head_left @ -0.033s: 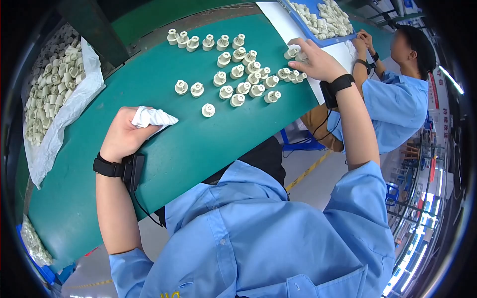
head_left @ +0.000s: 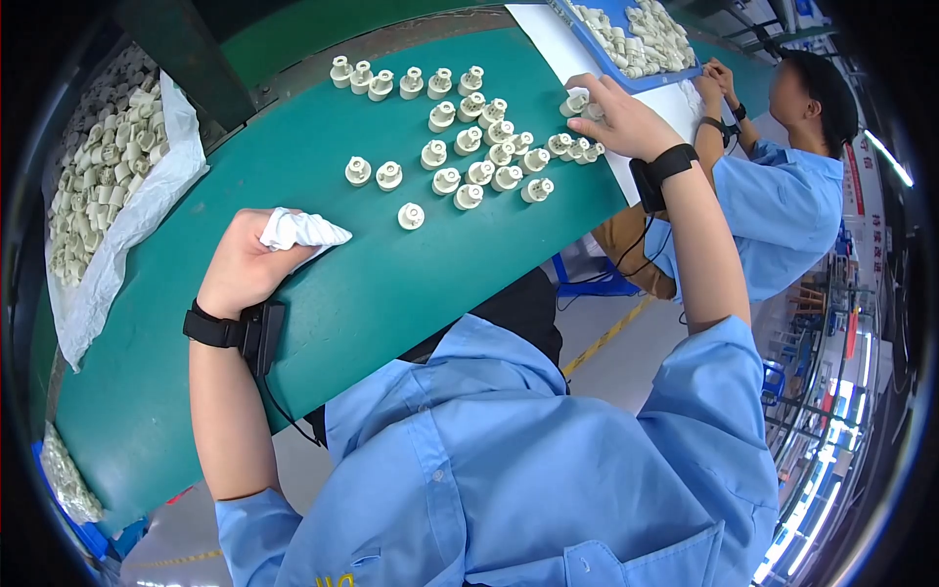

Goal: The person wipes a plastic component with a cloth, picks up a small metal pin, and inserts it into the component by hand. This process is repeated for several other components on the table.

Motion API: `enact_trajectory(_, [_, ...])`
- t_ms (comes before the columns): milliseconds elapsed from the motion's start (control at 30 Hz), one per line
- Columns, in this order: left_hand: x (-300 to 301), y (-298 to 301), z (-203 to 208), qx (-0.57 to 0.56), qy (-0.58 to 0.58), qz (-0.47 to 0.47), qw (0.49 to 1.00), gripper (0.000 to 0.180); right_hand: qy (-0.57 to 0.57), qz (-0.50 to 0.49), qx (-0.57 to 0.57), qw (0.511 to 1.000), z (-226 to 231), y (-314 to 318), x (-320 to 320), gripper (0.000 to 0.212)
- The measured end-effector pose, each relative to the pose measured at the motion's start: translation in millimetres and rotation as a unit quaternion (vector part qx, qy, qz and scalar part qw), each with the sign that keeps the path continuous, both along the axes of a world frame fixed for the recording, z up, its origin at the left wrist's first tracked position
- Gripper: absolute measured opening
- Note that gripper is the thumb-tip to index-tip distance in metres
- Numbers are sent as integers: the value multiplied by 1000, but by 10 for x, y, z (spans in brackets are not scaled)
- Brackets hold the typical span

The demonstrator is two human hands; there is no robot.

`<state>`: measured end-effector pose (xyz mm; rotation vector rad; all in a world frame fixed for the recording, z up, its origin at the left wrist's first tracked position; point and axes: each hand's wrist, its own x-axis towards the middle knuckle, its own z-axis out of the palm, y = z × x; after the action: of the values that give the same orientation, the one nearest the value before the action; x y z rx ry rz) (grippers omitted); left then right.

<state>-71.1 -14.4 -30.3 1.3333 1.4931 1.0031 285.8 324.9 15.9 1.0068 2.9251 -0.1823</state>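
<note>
My left hand (head_left: 246, 262) is closed on a crumpled white cloth (head_left: 298, 231), whose pointed end sticks out over the green table. At the far right of the table, my right hand (head_left: 626, 119) arches over small cream cylindrical parts (head_left: 575, 102). Its thumb and fingers are apart around them, and some parts are half hidden behind the fingers. Just below the thumb stands a tight row of similar parts (head_left: 577, 150). Many more cream parts (head_left: 469, 141), each with a wide round base and a narrower stem, stand upright between my hands.
A white-lined heap of cream pieces (head_left: 115, 161) lies at the left. A blue tray (head_left: 606, 61) of such pieces sits on white sheeting at the far right. Beside it works a co-worker (head_left: 782, 196) in blue. A green post (head_left: 181, 59) rises behind the table (head_left: 323, 338).
</note>
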Motion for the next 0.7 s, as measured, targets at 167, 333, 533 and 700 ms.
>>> enact_trajectory(167, [14, 12, 26, -10, -4, 3, 1000, 15, -16, 34, -44, 998, -82, 69, 21, 29])
enact_trajectory(333, [53, 28, 69, 0, -28, -6, 1000, 15, 17, 73, -69, 995, -110, 206, 25, 25])
enact_trajectory(533, [62, 2, 69, -14, -27, 2, 1000, 15, 43, 116, -62, 990, 115, 79, -462, 24])
enact_trajectory(700, [62, 35, 75, -8, -19, 13, 1000, 15, 2, 82, -30, 996, 9, 178, -755, 27])
